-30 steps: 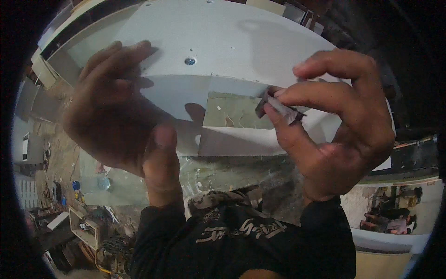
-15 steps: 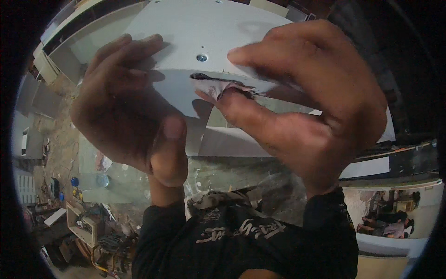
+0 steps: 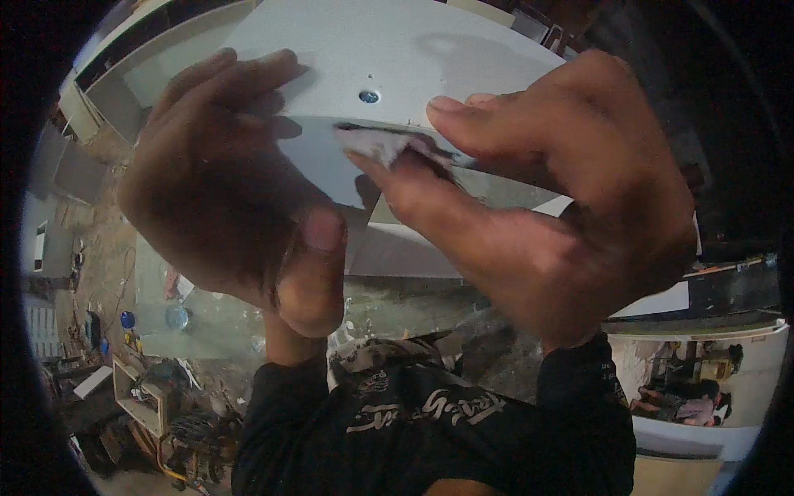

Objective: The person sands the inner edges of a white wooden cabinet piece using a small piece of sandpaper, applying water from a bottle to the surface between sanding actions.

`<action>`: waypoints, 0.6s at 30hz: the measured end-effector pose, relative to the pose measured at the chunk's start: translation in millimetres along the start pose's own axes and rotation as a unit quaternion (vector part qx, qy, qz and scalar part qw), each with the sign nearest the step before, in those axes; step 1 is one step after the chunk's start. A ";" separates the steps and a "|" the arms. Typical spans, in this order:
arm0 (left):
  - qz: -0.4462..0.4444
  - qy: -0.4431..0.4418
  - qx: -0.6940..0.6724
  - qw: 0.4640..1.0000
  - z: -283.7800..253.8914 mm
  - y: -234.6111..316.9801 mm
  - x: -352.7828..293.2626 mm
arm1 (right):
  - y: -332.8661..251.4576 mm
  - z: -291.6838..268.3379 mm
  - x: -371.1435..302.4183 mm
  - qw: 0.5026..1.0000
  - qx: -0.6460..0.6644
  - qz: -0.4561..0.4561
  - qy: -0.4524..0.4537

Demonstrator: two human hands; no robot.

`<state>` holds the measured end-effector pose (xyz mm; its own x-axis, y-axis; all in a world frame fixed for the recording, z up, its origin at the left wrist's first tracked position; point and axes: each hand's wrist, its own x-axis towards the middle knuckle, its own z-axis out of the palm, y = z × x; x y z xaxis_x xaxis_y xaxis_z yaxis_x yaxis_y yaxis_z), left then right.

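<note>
A white panel [image 3: 347, 50] with a round metal fitting [image 3: 369, 97] sunk in its face lies before me. My left hand [image 3: 207, 182] has its fingers spread over the panel's left part, the thumb apart and nearer to me. Between the thumb and fingers of my right hand [image 3: 571, 190] is a crumpled, whitish-pink rag [image 3: 376, 145] with a dark upper edge. The thumb presses this cloth at the panel's near edge, and my index fingertip is close to the panel's face. Part of the rag is hidden behind the thumb.
Under the panel is a greyish-green, paint-spotted work surface [image 3: 397, 306]. A wooden frame [image 3: 136, 397] and assorted clutter stand at the lower left, beside a dirty floor [image 3: 107, 223]. Pale cabinet-like boxes [image 3: 132, 91] are at the upper left. Another person [image 3: 686, 405] appears far off at the right.
My right hand has shifted slightly to the right, still with the rag. My left hand has moved a little, its thumb to the right. The metal fitting appears slightly farther right and up.
</note>
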<state>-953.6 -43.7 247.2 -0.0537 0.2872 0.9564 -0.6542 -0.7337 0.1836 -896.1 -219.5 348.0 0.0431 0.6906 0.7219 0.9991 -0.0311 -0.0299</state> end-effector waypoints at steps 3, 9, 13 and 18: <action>-0.027 0.045 -0.011 0.999 10.8 5.0 -3.0 | -3.8 1.6 3.6 1.000 -0.001 -0.011 -0.016; 0.005 0.003 -0.032 0.999 -4.7 -7.9 -1.8 | -7.6 -8.2 10.6 0.998 -0.009 -0.035 -0.048; -0.012 0.022 -0.062 0.998 2.1 -0.5 -1.7 | 1.7 -11.8 2.5 0.999 0.023 -0.022 -0.012; 0.008 0.032 -0.067 0.997 6.2 -2.9 -6.0 | 1.9 19.8 -12.9 0.993 0.082 0.029 0.081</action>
<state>-946.7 -47.2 242.4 -0.1103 0.3178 0.9417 -0.7478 -0.6507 0.1320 -894.7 -214.2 325.0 0.1136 0.5658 0.8167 0.9822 0.0600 -0.1782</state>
